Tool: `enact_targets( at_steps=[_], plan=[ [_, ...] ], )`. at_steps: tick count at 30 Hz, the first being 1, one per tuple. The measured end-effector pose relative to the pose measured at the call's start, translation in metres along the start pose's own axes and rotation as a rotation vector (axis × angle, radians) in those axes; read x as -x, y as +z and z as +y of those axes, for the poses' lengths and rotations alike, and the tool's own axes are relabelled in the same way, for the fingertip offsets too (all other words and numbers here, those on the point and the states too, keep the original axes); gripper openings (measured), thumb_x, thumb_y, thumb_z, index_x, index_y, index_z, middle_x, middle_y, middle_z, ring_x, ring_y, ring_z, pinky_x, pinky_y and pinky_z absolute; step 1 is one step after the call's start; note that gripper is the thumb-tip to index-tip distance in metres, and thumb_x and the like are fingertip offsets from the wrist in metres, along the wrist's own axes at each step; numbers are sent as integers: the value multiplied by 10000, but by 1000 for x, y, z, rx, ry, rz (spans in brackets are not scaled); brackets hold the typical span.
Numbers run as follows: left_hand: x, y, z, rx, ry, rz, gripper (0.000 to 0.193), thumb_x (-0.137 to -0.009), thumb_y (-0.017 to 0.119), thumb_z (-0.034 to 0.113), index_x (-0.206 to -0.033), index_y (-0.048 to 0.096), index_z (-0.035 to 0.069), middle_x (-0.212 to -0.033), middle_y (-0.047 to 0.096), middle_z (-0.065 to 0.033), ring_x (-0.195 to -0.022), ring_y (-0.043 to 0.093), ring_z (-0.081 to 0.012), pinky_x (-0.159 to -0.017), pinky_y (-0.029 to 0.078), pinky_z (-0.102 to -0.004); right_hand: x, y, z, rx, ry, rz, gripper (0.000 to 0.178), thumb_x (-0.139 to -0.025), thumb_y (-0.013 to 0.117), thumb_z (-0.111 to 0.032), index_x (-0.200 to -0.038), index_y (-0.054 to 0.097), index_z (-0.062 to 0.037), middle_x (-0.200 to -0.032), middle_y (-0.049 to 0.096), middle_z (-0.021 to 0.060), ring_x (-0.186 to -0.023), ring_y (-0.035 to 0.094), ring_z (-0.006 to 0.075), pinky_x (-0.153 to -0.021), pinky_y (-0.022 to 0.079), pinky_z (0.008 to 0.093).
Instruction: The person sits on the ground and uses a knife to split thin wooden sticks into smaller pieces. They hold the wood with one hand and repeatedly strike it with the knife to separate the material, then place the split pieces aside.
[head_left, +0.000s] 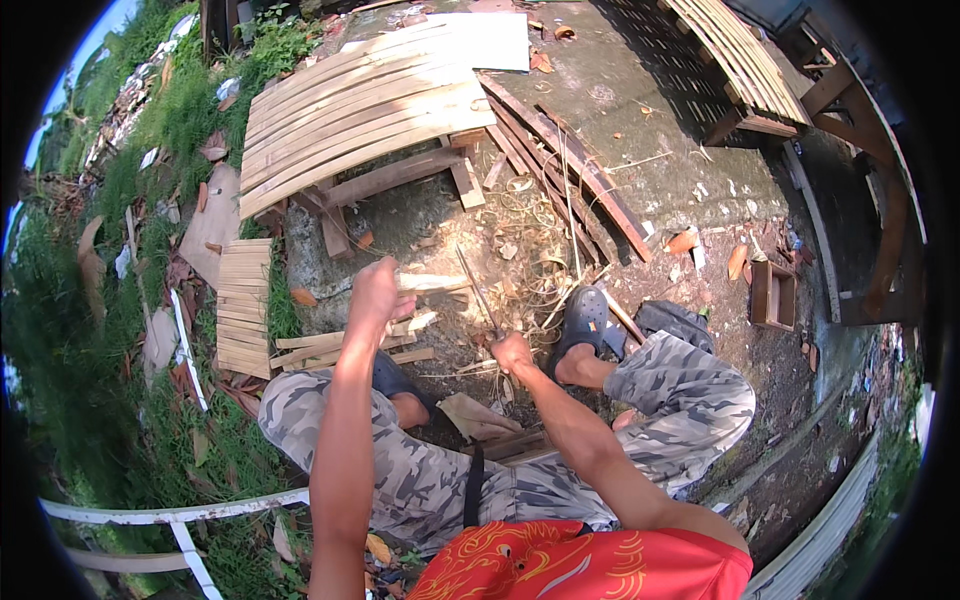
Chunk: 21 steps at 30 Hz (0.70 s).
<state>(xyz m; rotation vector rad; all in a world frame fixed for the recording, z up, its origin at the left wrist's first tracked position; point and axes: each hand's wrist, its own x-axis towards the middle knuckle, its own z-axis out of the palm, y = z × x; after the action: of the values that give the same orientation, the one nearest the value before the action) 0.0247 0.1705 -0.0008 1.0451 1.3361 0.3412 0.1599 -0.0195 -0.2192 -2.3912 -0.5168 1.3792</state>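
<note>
My left hand (375, 292) is closed round one end of a pale split strip of wood or bamboo (438, 283), which points to the right over the ground. In my right hand (513, 352) is the handle of a knife (477, 288); its long, thin, dark blade slants up and left, close to the strip's far end. Whether blade and strip touch, I cannot tell. Below my left hand, several more pale strips (320, 350) lie beside my shoe. Curled shavings (530, 235) litter the ground in front of me.
A slatted bench (370, 120) stands ahead, with a small slatted panel (243, 310) at its left. Dark planks (570, 165) lie right of it. Farther right are a black bag (675, 322), a wooden box (774, 296) and another slatted bench (745, 65). Grass (130, 300) borders the left.
</note>
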Motion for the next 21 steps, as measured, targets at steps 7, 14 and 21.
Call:
enact_targets(
  at_steps=[7, 14, 21],
  plan=[
    [3, 4, -1, -13, 32, 30, 516, -941, 458, 287, -1237, 456, -135, -1101, 594, -296, -820, 691, -327, -677, 606, -339, 0, -1, 0, -390, -476, 288, 276, -848, 668, -273, -811, 642, 0, -659, 663, 118, -576, 641, 235, -576, 487, 373],
    [4, 5, 0, 25, 9, 24, 488, -931, 473, 274, -1243, 471, -101, -1021, 624, -261, -768, 689, -306, -646, 606, -331, -16, -2, -5, 44, -104, -6, 404, -835, 666, -341, -964, 668, 43, -738, 671, 210, -647, 661, 284, -652, 540, 413],
    [8, 3, -7, 89, -31, 57, 480, -916, 502, 279, -1243, 479, -72, -1054, 601, -283, -802, 693, -337, -669, 614, -352, 0, -3, -1, -144, -309, 81, 385, -809, 657, -324, -985, 680, 18, -812, 665, 285, -761, 693, 350, -687, 529, 442]
  ],
)
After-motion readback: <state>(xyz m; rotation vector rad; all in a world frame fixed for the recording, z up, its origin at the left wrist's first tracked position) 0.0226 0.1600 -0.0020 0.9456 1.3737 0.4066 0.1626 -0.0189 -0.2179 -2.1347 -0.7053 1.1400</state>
